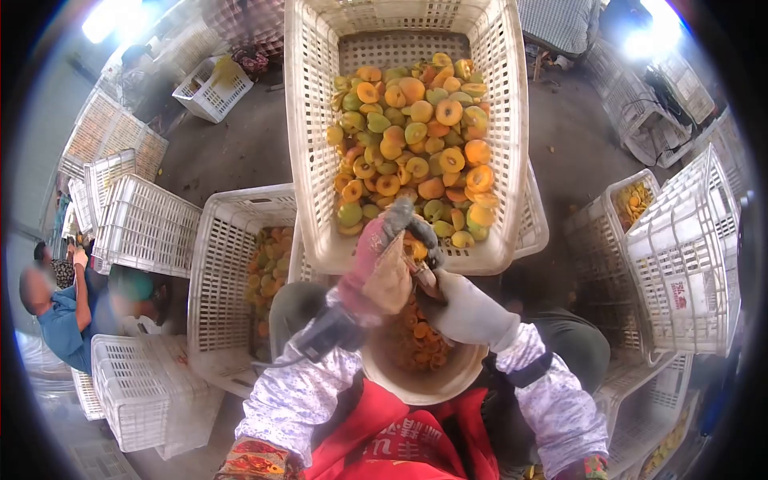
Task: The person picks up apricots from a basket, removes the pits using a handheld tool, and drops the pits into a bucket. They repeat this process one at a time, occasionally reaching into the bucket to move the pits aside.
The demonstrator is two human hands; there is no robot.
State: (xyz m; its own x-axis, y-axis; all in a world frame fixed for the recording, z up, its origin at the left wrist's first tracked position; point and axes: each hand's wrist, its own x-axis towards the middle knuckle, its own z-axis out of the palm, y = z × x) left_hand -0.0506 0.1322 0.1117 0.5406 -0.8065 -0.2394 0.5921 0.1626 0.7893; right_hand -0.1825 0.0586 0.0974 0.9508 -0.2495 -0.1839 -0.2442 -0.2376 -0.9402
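Note:
My left hand (384, 268), in a stained pink and grey glove, is closed around a yellow-orange stone fruit (414, 248), over the near edge of a large white crate (512, 152). Pressed close to it, my right hand (474, 310) wears a white glove and grips a small tool (428, 282) whose tip meets the fruit; its exact kind is hard to make out. Below both hands, between my knees, a pale bucket (424, 392) contains orange fruit scraps (420, 344). Many fruits, several cut in half (450, 112), fill the crate's bottom.
Another crate (212, 280) with fruit stands at my left, beside stacked upturned crates (132, 392). To my right are more crates (680, 264), one holding fruit (632, 202). A person in a blue shirt (70, 324) sits far left. A small crate (214, 90) lies on the floor behind.

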